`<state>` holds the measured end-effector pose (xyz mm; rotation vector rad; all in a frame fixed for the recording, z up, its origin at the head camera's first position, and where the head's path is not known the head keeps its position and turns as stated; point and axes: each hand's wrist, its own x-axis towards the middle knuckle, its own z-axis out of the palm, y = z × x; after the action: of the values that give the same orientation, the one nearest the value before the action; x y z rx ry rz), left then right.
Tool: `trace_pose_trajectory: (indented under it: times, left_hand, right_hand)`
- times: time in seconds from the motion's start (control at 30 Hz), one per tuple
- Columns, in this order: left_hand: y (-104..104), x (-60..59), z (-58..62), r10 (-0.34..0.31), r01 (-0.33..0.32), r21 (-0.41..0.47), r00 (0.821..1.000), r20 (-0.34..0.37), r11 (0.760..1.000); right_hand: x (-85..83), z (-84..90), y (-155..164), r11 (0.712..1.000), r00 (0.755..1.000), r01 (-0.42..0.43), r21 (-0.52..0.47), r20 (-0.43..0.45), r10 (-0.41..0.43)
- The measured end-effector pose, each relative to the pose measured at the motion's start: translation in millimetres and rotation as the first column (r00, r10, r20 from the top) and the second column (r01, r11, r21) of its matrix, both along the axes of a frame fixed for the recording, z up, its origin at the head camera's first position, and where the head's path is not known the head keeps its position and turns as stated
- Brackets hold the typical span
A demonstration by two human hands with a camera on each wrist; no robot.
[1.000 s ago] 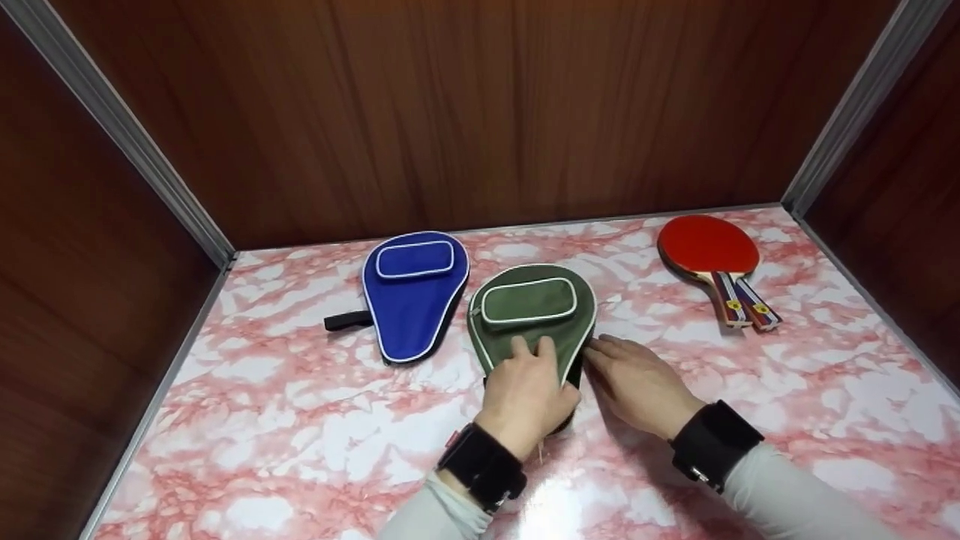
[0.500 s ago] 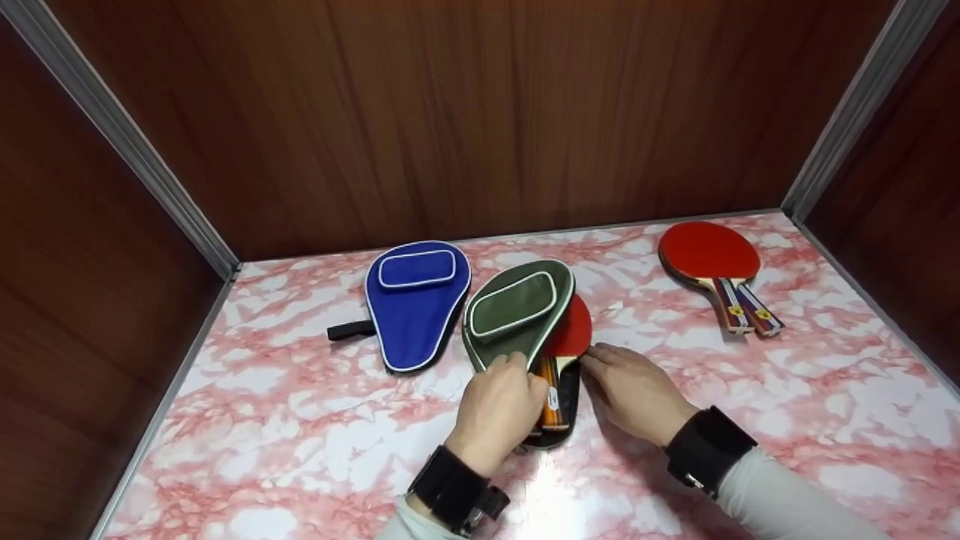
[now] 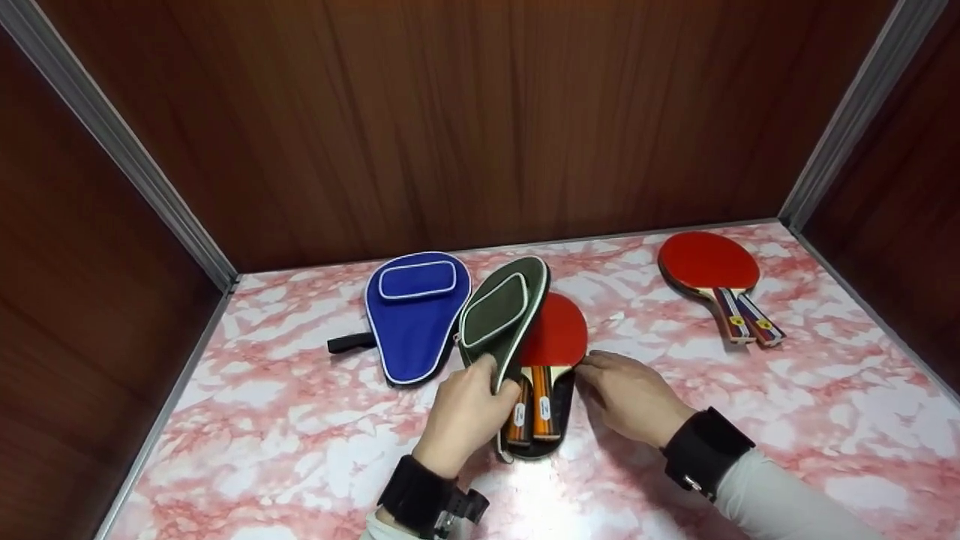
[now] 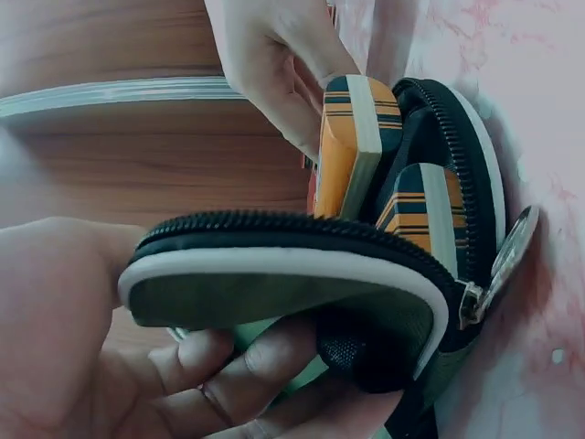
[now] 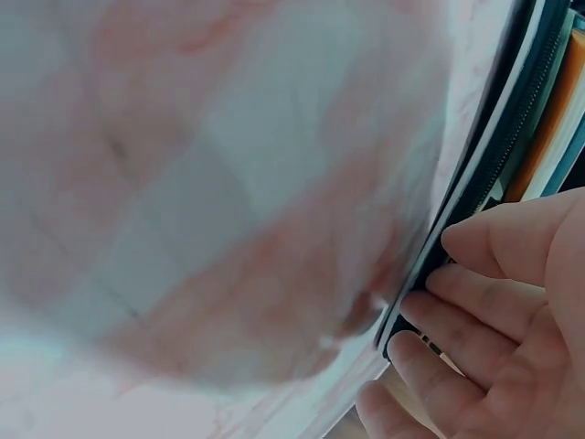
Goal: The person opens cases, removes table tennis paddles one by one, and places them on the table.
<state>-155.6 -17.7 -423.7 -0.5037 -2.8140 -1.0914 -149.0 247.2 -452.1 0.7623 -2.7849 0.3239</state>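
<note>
A green paddle case [image 3: 491, 311] with white piping lies in the middle of the table, its zipped front cover lifted. My left hand [image 3: 465, 409] grips that cover by its lower right edge, holding it tilted up to the left. Inside the case are two table tennis paddles; the red face of one [image 3: 559, 330] shows, and both striped orange handles [image 4: 352, 151] point towards me. My right hand [image 3: 634, 394] lies at the case's right side. In the right wrist view, its fairly straight fingers [image 5: 457, 334] touch the case's zipped edge.
To the left lies a blue paddle case [image 3: 416, 322] with a black strap [image 3: 351, 343]. At the far right, two more paddles [image 3: 709, 262] overlap, red side up. Wooden panels [image 3: 480, 120] wall the back and both sides of the marbled table [image 3: 300, 450].
My left hand has taken hold of the green case's cover and lifted it up and to the left, uncovering the paddles. The right hand has stayed by the case's right edge.
</note>
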Motion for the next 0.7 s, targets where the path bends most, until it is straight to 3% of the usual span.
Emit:
trace_pose_trajectory:
  times: [0.1, 0.23, 0.4, 0.57, 0.7]
  left_hand:
    - [-9.9, -0.6, 0.9, -0.044, 0.040, 0.040, 0.995, 0.086, 0.998]
    - [-26.7, -2.4, 2.5, -0.119, 0.101, 0.095, 0.971, 0.209, 0.990]
    - [-41.5, -3.8, 5.2, -0.173, 0.156, 0.088, 0.954, 0.246, 0.984]
    - [-51.0, -2.8, 9.5, -0.133, 0.124, 0.052, 0.959, 0.251, 0.991]
    - [-54.5, -5.0, 10.2, -0.063, 0.051, 0.061, 0.977, 0.203, 0.997]
  right_hand:
    - [-1.1, 0.3, -0.8, 1.000, 1.000, -0.012, -0.010, -0.028, 0.012]
    - [-1.9, -0.1, -0.9, 0.999, 0.997, -0.037, -0.028, -0.067, 0.035]
    - [-1.7, -0.4, -1.8, 0.999, 0.997, -0.025, -0.024, -0.072, 0.023]
    - [-3.4, -0.4, -4.6, 1.000, 0.996, -0.021, -0.011, -0.090, 0.020]
    - [-5.3, -0.7, -6.2, 1.000, 0.994, -0.024, -0.011, -0.109, 0.022]
